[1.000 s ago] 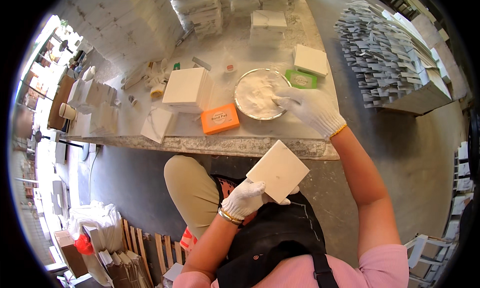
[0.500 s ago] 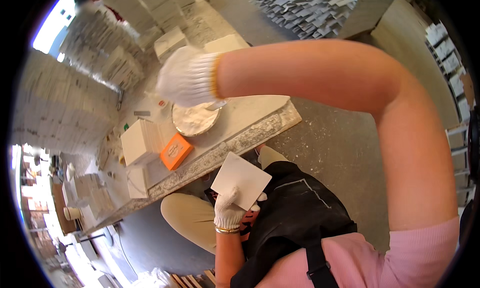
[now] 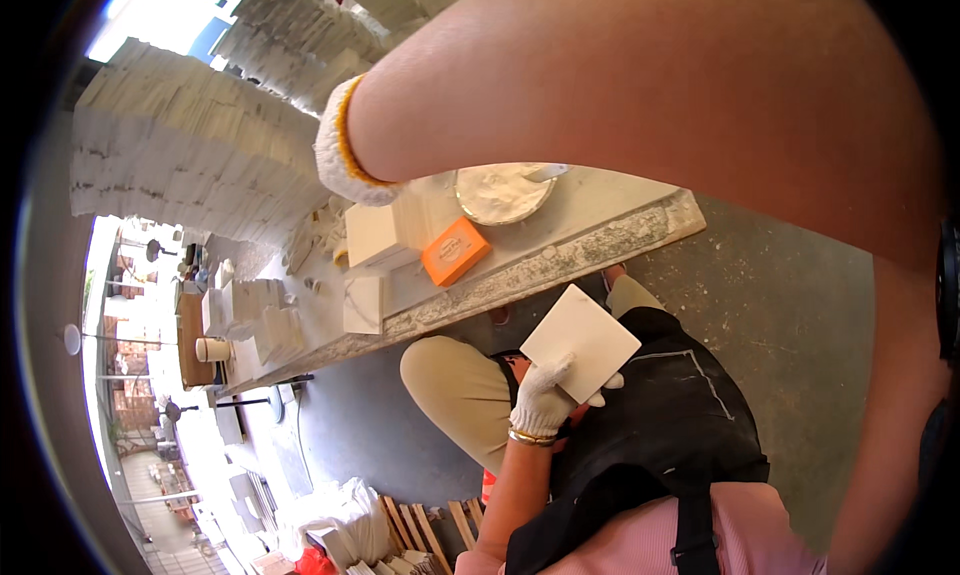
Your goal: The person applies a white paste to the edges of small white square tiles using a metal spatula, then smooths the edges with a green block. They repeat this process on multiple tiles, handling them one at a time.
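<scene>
One flat, square, off-white tile (image 3: 590, 335), left hand (image 3: 542, 400) pinching its edge, right hand (image 3: 334, 160) mostly hidden, grip unclear

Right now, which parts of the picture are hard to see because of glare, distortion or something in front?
Head view: strong glare washes out the background at left and top left; the lens leaves a dark, curved rim; the right arm, close to the camera, looks oversized and hides most of the right hand; the tile in the left hand looks clear.
</scene>
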The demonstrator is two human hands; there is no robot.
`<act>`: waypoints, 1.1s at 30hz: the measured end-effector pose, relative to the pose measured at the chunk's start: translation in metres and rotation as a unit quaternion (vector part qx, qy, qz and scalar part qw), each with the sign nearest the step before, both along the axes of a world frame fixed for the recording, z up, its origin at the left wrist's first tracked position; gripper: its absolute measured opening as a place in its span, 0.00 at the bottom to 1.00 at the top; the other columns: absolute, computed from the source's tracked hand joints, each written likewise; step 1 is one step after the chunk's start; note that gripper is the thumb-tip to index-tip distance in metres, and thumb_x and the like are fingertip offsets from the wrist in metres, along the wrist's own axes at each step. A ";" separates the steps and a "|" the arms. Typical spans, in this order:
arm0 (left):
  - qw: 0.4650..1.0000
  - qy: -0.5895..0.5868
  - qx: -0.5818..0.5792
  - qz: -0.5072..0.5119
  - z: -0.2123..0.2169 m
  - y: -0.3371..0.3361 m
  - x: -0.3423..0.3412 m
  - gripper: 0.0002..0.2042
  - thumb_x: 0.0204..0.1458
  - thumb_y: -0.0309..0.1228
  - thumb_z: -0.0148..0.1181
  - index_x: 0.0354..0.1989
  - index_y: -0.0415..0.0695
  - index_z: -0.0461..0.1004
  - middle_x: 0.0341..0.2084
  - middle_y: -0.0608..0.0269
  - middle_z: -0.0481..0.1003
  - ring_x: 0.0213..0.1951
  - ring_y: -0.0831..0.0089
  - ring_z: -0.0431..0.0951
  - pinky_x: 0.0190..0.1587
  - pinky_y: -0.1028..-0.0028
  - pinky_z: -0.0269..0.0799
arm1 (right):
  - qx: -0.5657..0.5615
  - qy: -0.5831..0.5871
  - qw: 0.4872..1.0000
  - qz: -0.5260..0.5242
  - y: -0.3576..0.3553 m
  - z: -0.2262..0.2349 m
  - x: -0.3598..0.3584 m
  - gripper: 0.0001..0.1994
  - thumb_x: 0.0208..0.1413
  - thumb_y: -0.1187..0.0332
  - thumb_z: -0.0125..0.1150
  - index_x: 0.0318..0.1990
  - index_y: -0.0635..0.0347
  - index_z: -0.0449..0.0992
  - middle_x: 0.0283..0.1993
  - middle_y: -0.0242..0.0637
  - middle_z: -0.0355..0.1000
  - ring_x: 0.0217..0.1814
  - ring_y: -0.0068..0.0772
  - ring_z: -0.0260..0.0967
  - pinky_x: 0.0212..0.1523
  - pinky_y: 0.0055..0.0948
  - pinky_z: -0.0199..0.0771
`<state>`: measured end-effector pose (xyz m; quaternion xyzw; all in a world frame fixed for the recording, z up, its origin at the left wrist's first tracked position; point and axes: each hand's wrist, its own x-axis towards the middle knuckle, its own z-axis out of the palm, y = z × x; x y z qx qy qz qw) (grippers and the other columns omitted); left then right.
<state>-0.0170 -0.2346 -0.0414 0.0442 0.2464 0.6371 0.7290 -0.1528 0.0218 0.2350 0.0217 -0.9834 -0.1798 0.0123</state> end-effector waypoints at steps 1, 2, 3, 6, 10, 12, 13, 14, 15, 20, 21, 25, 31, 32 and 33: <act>1.000 0.004 0.008 -0.006 -0.006 0.003 0.000 0.34 0.56 0.34 0.64 0.66 0.25 0.59 0.49 0.29 0.75 0.42 0.32 0.82 0.29 0.56 0.87 | 0.001 0.002 1.000 0.002 0.002 0.001 0.000 0.10 0.48 0.68 0.66 0.37 0.58 0.87 0.36 0.45 0.83 0.38 0.47 0.82 0.36 0.45 0.81; 0.999 0.026 -0.008 0.045 -0.002 -0.027 -0.014 0.34 0.57 0.34 0.64 0.66 0.25 0.59 0.49 0.29 0.75 0.42 0.32 0.82 0.29 0.56 0.87 | -0.022 0.025 0.998 0.057 -0.032 0.004 -0.031 0.10 0.48 0.68 0.66 0.37 0.58 0.87 0.36 0.45 0.83 0.38 0.47 0.82 0.36 0.45 0.81; 0.999 0.029 -0.009 0.019 0.001 -0.004 -0.001 0.34 0.57 0.35 0.63 0.65 0.25 0.59 0.49 0.29 0.75 0.43 0.31 0.81 0.29 0.56 0.86 | 0.004 0.018 1.000 0.021 -0.010 0.010 -0.017 0.10 0.48 0.68 0.66 0.37 0.58 0.87 0.36 0.45 0.83 0.38 0.47 0.82 0.36 0.45 0.81; 0.999 0.003 -0.032 0.033 -0.009 -0.015 -0.008 0.35 0.56 0.36 0.63 0.65 0.23 0.58 0.50 0.26 0.73 0.42 0.31 0.81 0.29 0.55 0.86 | 0.010 0.044 0.998 0.044 -0.028 0.018 -0.048 0.09 0.49 0.68 0.66 0.37 0.58 0.87 0.36 0.45 0.83 0.38 0.47 0.81 0.36 0.46 0.81; 0.997 0.026 0.015 0.068 -0.030 -0.011 -0.006 0.36 0.52 0.37 0.66 0.63 0.23 0.59 0.47 0.27 0.74 0.38 0.32 0.81 0.30 0.50 0.87 | 0.027 0.021 0.999 0.010 -0.017 0.003 -0.037 0.09 0.49 0.68 0.65 0.37 0.57 0.87 0.36 0.45 0.82 0.37 0.48 0.81 0.36 0.46 0.80; 0.998 -0.025 -0.043 0.041 -0.034 -0.002 0.000 0.34 0.53 0.35 0.65 0.62 0.23 0.59 0.46 0.28 0.74 0.37 0.30 0.81 0.31 0.46 0.87 | 0.011 -0.001 0.999 -0.031 0.012 -0.011 -0.010 0.09 0.49 0.68 0.65 0.37 0.57 0.87 0.36 0.45 0.82 0.37 0.48 0.81 0.36 0.46 0.80; 0.998 0.012 -0.049 0.048 -0.026 -0.004 -0.002 0.33 0.53 0.34 0.64 0.61 0.22 0.59 0.46 0.27 0.74 0.37 0.30 0.81 0.30 0.45 0.86 | -0.006 -0.007 0.999 -0.033 0.013 -0.016 -0.010 0.09 0.49 0.68 0.65 0.37 0.57 0.87 0.36 0.45 0.82 0.37 0.48 0.81 0.36 0.46 0.80; 0.997 0.030 -0.046 0.059 -0.026 0.003 0.004 0.33 0.54 0.34 0.64 0.61 0.22 0.59 0.45 0.27 0.74 0.37 0.31 0.82 0.29 0.49 0.86 | -0.004 -0.017 0.999 -0.049 0.022 -0.016 0.000 0.09 0.49 0.68 0.65 0.37 0.57 0.87 0.36 0.45 0.82 0.37 0.48 0.81 0.36 0.46 0.80; 0.999 0.005 -0.025 0.030 -0.029 0.007 0.003 0.33 0.55 0.34 0.64 0.61 0.22 0.60 0.45 0.27 0.74 0.36 0.32 0.82 0.28 0.51 0.86 | -0.005 -0.026 0.998 -0.063 0.027 -0.018 0.008 0.09 0.49 0.68 0.65 0.37 0.57 0.87 0.36 0.45 0.82 0.37 0.48 0.81 0.36 0.46 0.80; 0.999 0.012 -0.023 0.043 -0.016 -0.006 -0.003 0.32 0.56 0.35 0.65 0.62 0.24 0.61 0.45 0.31 0.76 0.35 0.35 0.83 0.24 0.59 0.84 | -0.019 -0.038 0.997 -0.067 0.011 -0.017 0.001 0.09 0.49 0.68 0.65 0.37 0.57 0.87 0.36 0.45 0.82 0.37 0.48 0.81 0.36 0.46 0.80; 0.999 -0.003 -0.027 0.035 -0.021 -0.006 -0.003 0.33 0.56 0.35 0.65 0.63 0.25 0.61 0.46 0.31 0.76 0.37 0.36 0.83 0.25 0.59 0.84 | -0.014 -0.046 0.996 -0.074 0.012 -0.016 0.002 0.09 0.49 0.68 0.64 0.37 0.57 0.87 0.36 0.45 0.82 0.37 0.48 0.81 0.36 0.46 0.80; 1.000 0.004 0.017 0.018 -0.007 0.008 0.001 0.34 0.56 0.37 0.66 0.64 0.26 0.61 0.47 0.30 0.76 0.40 0.36 0.83 0.28 0.59 0.86 | 0.000 -0.066 0.991 -0.112 0.020 -0.006 0.011 0.09 0.49 0.68 0.64 0.37 0.57 0.87 0.35 0.45 0.82 0.36 0.48 0.81 0.36 0.47 0.80; 0.999 -0.030 0.002 0.039 0.002 -0.004 -0.008 0.37 0.54 0.35 0.69 0.67 0.29 0.60 0.50 0.31 0.75 0.43 0.38 0.83 0.31 0.58 0.88 | -0.082 0.021 0.994 -0.067 0.041 -0.020 0.063 0.09 0.53 0.66 0.60 0.34 0.56 0.85 0.34 0.46 0.81 0.35 0.52 0.79 0.37 0.50 0.79; 0.999 -0.039 0.026 0.026 0.000 0.006 -0.006 0.35 0.55 0.34 0.68 0.67 0.29 0.60 0.51 0.30 0.74 0.43 0.34 0.82 0.31 0.55 0.88 | -0.083 0.046 0.992 -0.087 0.059 -0.031 0.080 0.10 0.56 0.65 0.57 0.33 0.57 0.84 0.33 0.47 0.80 0.35 0.54 0.78 0.38 0.50 0.78; 0.998 -0.041 0.038 0.032 -0.001 0.004 -0.009 0.34 0.56 0.33 0.67 0.67 0.29 0.59 0.52 0.28 0.73 0.44 0.31 0.81 0.32 0.52 0.88 | -0.172 0.056 0.978 -0.102 0.061 -0.034 0.104 0.12 0.60 0.61 0.55 0.33 0.56 0.83 0.34 0.46 0.80 0.38 0.53 0.78 0.38 0.46 0.78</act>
